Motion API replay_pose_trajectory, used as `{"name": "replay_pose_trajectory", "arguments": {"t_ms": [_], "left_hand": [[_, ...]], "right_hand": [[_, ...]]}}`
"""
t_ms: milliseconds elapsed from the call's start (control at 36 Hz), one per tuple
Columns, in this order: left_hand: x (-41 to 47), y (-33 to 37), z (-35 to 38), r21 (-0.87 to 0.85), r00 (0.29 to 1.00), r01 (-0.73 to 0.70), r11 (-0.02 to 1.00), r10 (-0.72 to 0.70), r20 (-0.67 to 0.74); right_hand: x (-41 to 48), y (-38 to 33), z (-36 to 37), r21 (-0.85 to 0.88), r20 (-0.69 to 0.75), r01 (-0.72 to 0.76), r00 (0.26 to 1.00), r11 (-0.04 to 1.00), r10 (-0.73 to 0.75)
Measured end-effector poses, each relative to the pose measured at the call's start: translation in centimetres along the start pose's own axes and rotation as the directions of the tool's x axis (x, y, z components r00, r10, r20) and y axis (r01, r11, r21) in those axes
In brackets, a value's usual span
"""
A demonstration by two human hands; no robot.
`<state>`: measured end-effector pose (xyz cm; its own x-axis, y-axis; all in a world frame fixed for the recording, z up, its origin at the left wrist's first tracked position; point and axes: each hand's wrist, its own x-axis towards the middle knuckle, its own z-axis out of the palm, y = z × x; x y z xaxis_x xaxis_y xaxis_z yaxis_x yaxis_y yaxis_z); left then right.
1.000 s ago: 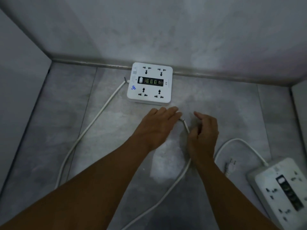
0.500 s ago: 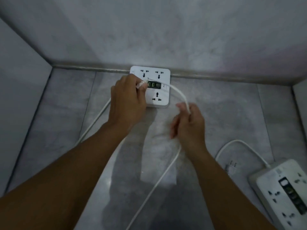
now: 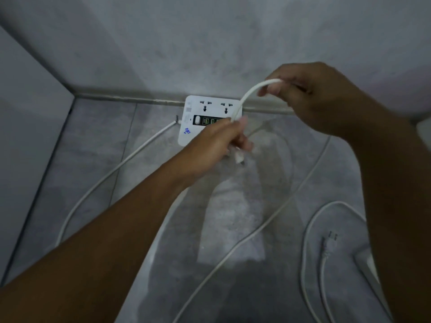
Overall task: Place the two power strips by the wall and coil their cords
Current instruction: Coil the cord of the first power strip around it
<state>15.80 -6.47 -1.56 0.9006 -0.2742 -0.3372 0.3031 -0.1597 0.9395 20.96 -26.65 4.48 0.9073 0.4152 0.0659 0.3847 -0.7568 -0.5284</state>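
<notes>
A square white power strip (image 3: 205,108) lies flat on the grey floor against the back wall. Its white cord (image 3: 130,157) leaves its left side, runs down the floor and comes back up to my hands. My left hand (image 3: 221,141) grips the plug end of that cord just in front of the strip, the plug showing below my fingers. My right hand (image 3: 310,99) is raised higher and to the right, pinching the cord so that it arches between both hands. The second power strip (image 3: 366,262) is mostly hidden behind my right forearm at the lower right.
The second strip's white cord (image 3: 307,229) loops on the floor at the right, its plug (image 3: 328,241) lying loose beside it. A side wall (image 3: 28,141) closes the left, the back wall (image 3: 210,43) stands just behind the square strip.
My right hand has risen up and to the right with the cord, drawing a loop. My left hand has shifted right, from over the strip's left part to its front right.
</notes>
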Motion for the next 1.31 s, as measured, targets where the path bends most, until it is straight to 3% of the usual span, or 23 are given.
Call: {"name": "replay_pose_trajectory", "arguments": {"t_ms": [83,167,278,361,389,417,444,500,528,583,639,694,750,806,861,917,1000,1111,1222,1306], "left_hand": [[-0.2,0.6,-0.1,-0.437,0.999,0.027,0.899,-0.016,0.028],[-0.3,1.4,-1.1,-0.689,1.0,-0.017,0.725,0.005,-0.019],[0.6,2.3,-4.4,-0.85,0.987,-0.157,0.502,0.065,-0.144],[0.7,2.0,-6.0,-0.882,0.981,-0.195,0.429,0.071,-0.183],[0.6,1.7,-6.2,-0.884,0.98,-0.197,0.425,0.069,-0.185],[0.6,1.3,-6.1,-0.882,0.982,-0.19,0.43,0.068,-0.178],[0.4,1.0,-6.0,-0.878,0.985,-0.175,0.445,0.074,-0.158],[-0.1,0.4,-5.4,-0.857,0.991,-0.12,0.501,0.108,-0.075],[-0.4,0.2,-5.2,-0.837,0.993,-0.078,0.541,0.118,-0.017],[-1.0,0.4,-4.5,-0.769,0.989,-0.008,0.64,0.121,0.09],[-1.5,1.3,-3.7,-0.67,0.984,-0.002,0.743,0.121,0.131],[-1.5,2.2,-2.8,-0.586,0.988,-0.072,0.807,0.139,0.07],[-1.0,2.9,-2.1,-0.467,0.985,-0.171,0.868,0.162,-0.06],[-0.3,3.0,-1.6,-0.217,0.968,-0.194,0.957,0.151,-0.198],[0.2,2.5,-1.2,0.044,0.942,-0.167,0.985,0.173,-0.288],[0.5,1.9,-1.0,0.178,0.924,-0.155,0.972,0.206,-0.323],[0.3,1.2,-0.5,0.244,0.914,-0.17,0.955,0.246,-0.323],[-0.3,0.5,0.4,0.304,0.924,-0.174,0.937,0.262,-0.278],[-0.1,-0.4,-1.4,0.223,0.914,-0.081,0.971,0.162,-0.372],[-0.1,-0.8,-3.3,0.091,0.907,-0.026,0.995,0.062,-0.416]], "right_hand": [[-0.1,0.9,0.0,-0.033,0.044,-0.166,0.985,0.986,0.167],[-0.8,2.2,1.4,0.016,0.224,-0.364,0.909,0.931,0.352],[-2.9,4.2,3.7,0.264,0.44,-0.628,0.754,0.732,0.487],[-4.5,5.0,4.7,0.461,0.573,-0.725,0.684,0.511,0.452],[-4.6,5.2,5.0,0.484,0.563,-0.728,0.684,0.485,0.464],[-4.7,5.3,5.3,0.483,0.501,-0.707,0.707,0.517,0.498],[-4.5,5.6,5.5,0.438,0.361,-0.651,0.759,0.62,0.542],[-4.0,6.5,5.8,0.201,-0.05,-0.477,0.867,0.856,0.495],[-3.8,6.7,5.6,0.088,-0.214,-0.43,0.873,0.899,0.439],[-3.4,6.3,4.1,-0.021,-0.361,-0.439,0.841,0.898,0.403],[-2.8,5.4,2.5,-0.146,-0.314,-0.436,0.872,0.888,0.376],[-2.1,3.8,0.8,-0.253,-0.159,-0.429,0.902,0.867,0.4],[-1.4,1.7,-0.2,-0.238,0.039,-0.415,0.899,0.878,0.436],[-0.9,-0.2,-0.5,-0.223,0.214,-0.347,0.894,0.911,0.393],[-0.7,-1.7,-0.5,-0.198,0.305,-0.249,0.903,0.948,0.301],[-0.8,-3.3,-1.0,-0.092,0.372,-0.193,0.903,0.977,0.213],[-1.0,-5.0,-1.2,0.146,0.471,-0.175,0.878,0.974,0.087],[-1.2,-6.0,-0.8,0.435,0.514,-0.34,0.854,0.834,0.079],[-1.6,-5.2,-1.5,0.445,0.531,-0.463,0.826,0.767,0.191],[-2.0,-4.1,-2.4,0.408,0.518,-0.477,0.823,0.778,0.233]]}}
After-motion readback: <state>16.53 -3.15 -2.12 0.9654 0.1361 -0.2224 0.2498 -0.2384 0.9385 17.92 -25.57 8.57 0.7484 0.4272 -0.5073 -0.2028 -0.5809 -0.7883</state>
